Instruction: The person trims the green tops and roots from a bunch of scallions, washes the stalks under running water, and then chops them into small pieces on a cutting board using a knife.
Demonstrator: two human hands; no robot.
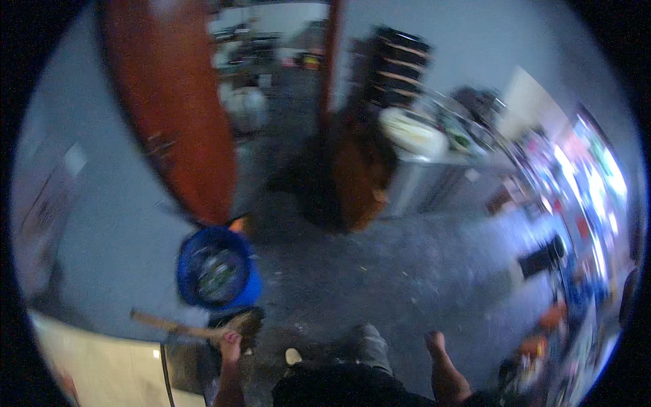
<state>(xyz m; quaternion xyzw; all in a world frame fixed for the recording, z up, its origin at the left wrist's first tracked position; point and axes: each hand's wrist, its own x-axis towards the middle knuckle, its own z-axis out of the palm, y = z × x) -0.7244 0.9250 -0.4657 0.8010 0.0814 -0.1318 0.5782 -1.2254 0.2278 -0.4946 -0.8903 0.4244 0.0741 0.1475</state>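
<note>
The view is blurred. My left hand (231,343), at the lower left, holds a tan, broom-like object (178,326). Its slim, stick-like part runs out to the left, and a wider brownish end lies right of my fingers. Just beyond it stands a blue bin (254,285), with greenish and pale contents too smeared to name. Low on the right hangs my right hand (435,342), apart from any object, over the grey floor (407,285). Nothing shows in it, but blur hides how its fingers are set.
A reddish-brown door (178,102) rises behind the bin. Ahead is a dark brown piece of furniture (358,183). Beyond it, a grey counter (432,188) bears a white rounded item (412,133). A black cylindrical object (541,259) and clutter line the right. A cream panel (101,356) stands lower left.
</note>
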